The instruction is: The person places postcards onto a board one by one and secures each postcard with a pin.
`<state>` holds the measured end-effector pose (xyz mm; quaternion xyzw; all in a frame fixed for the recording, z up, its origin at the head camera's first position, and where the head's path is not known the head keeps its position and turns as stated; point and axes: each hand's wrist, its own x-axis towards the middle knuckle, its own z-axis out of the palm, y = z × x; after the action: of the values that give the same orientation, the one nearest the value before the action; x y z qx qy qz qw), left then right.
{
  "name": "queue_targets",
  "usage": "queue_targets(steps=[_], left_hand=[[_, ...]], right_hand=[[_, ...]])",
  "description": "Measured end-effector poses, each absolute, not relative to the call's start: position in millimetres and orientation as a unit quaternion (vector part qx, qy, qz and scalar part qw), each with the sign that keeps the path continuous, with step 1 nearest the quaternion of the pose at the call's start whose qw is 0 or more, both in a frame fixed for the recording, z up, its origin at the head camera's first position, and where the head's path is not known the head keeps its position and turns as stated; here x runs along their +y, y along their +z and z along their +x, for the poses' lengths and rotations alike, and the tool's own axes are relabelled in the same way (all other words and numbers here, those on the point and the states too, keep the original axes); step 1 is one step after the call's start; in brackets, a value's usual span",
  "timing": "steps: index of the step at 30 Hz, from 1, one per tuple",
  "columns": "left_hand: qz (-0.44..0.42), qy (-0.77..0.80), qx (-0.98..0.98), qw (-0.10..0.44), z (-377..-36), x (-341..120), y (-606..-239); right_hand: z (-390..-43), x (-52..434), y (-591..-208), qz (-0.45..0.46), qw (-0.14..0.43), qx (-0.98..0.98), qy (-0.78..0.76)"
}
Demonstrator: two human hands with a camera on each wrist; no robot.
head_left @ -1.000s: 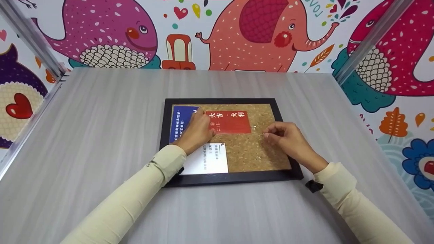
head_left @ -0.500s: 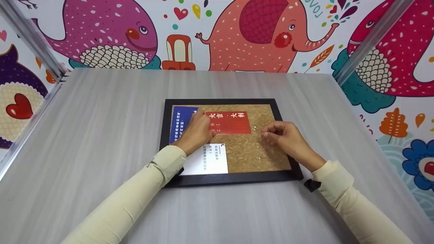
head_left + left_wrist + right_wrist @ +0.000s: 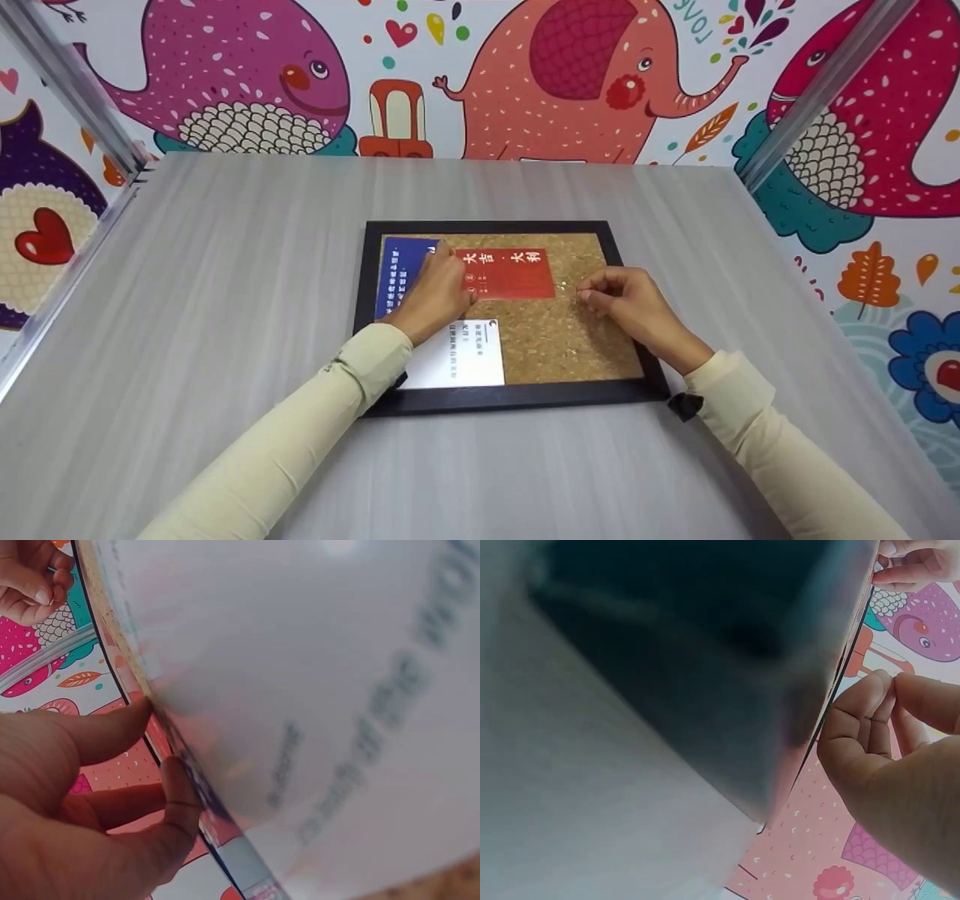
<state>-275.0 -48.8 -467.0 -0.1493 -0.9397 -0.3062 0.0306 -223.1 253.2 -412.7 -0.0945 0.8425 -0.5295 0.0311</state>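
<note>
A black-framed cork board point(image 3: 517, 396) lies flat on the grey table. Pinned or laid on it are a blue card point(image 3: 396, 274), a red card point(image 3: 514, 274) with white characters, and a white card point(image 3: 465, 360). My left hand point(image 3: 435, 292) presses down where the blue and red cards meet, its fingers point(image 3: 97, 739) lying along the cards. Just right of the red card's lower right corner, my right hand point(image 3: 586, 294) hovers over the cork. Its thumb and forefinger point(image 3: 870, 701) pinch a tiny clear pin that I can barely see.
The table point(image 3: 225, 300) has bare surface on all sides of the board. Cartoon-animal wall panels point(image 3: 570, 75) and slanted metal rails point(image 3: 817, 97) close in the back and both sides. A small black tab point(image 3: 684, 405) sits by the right cuff.
My right hand has crept a little left and up toward the red card's corner. The left hand has stayed on the cards.
</note>
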Motion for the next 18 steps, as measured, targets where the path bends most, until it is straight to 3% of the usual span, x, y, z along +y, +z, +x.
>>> queue_targets(steps=[18], left_hand=[[-0.157,-0.319,-0.934,0.035,-271.2,-50.4,-463.0]], right_hand=[[-231.8,252.9,-409.5,-0.094,0.045,0.834,-0.541]])
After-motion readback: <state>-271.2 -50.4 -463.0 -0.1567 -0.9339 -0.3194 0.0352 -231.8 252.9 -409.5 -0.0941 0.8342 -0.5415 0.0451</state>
